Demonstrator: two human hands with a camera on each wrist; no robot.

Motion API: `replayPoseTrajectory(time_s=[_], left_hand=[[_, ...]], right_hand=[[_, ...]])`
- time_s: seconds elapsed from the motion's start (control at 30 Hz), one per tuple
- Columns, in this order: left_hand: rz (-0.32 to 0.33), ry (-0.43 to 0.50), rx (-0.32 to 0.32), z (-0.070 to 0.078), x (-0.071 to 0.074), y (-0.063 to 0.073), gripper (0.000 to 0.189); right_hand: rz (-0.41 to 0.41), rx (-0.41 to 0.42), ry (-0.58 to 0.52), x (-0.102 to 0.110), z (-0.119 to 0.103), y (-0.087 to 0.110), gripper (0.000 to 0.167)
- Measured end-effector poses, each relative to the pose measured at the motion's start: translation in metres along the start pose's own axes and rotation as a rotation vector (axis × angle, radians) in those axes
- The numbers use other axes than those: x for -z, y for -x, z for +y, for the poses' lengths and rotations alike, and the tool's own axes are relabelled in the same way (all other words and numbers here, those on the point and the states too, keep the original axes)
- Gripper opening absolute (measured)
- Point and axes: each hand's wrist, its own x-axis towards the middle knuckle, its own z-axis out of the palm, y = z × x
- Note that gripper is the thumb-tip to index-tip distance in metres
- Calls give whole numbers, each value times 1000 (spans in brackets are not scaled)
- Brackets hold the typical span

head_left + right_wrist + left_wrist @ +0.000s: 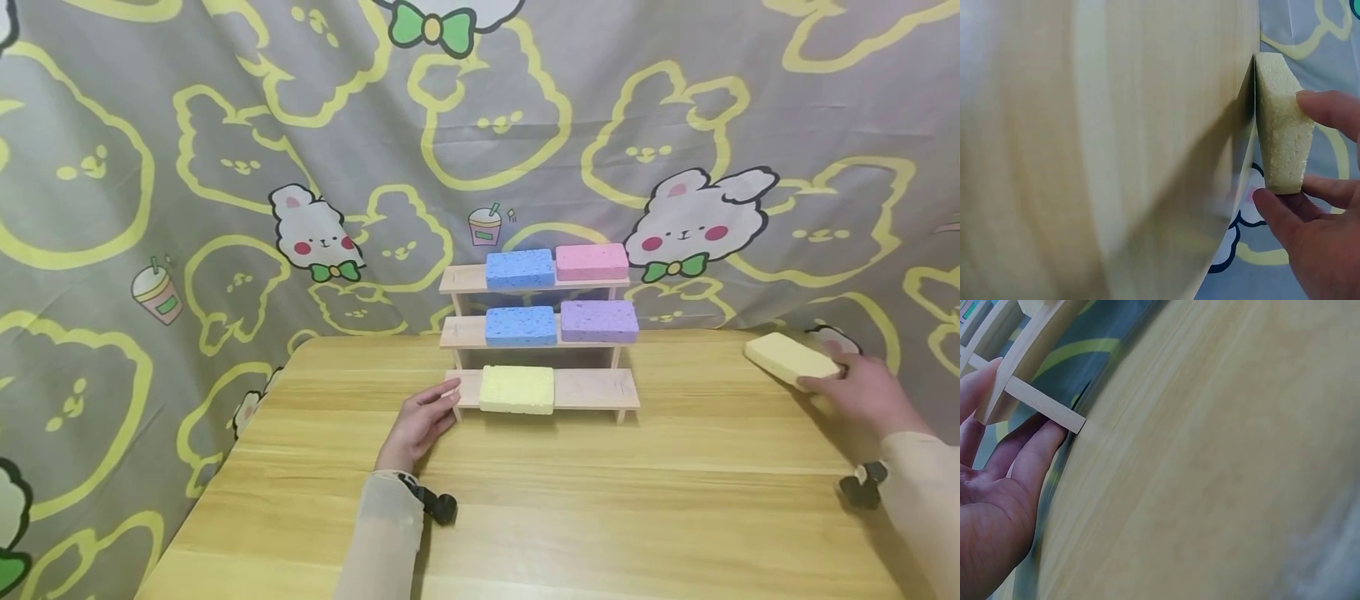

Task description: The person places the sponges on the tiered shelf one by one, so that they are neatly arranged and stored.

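A three-tier wooden rack (596, 389) stands on the table. My left hand (420, 423) holds the left end of its lowest shelf; in the left wrist view, fingers reach beside the rack's leg (1046, 405). Off to the right, my right hand (870, 393) grips a pale yellow sponge (791, 358) by its near end, close over the table's right side. One yellow sponge (517, 389) lies on the lowest shelf. The middle shelf bears a blue sponge (521, 326) and a purple sponge (598, 322). On top sit another blue sponge (520, 268) and a pink sponge (592, 262).
The wood-grain table (600, 517) extends in front of the rack and to both sides. Behind it hangs a grey curtain (525, 108) with cartoon prints, close to the rack's back. A black wrist camera (442, 508) sits on the left wrist.
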Motion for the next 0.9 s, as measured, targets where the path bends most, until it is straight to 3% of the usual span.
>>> replayPoseTrajectory(time_s=[0.3,0.53,0.9], left_hand=[[16,15,13,0,-1,1,36],[5,27,33,3,-1,0,37],[8,4,33,2,-1,1,38]], right_hand=[[1,-26,-29,1,3,17,83],[21,26,-81,1,-4,26,81],[-55,43,-197,-1,-6,38,84]])
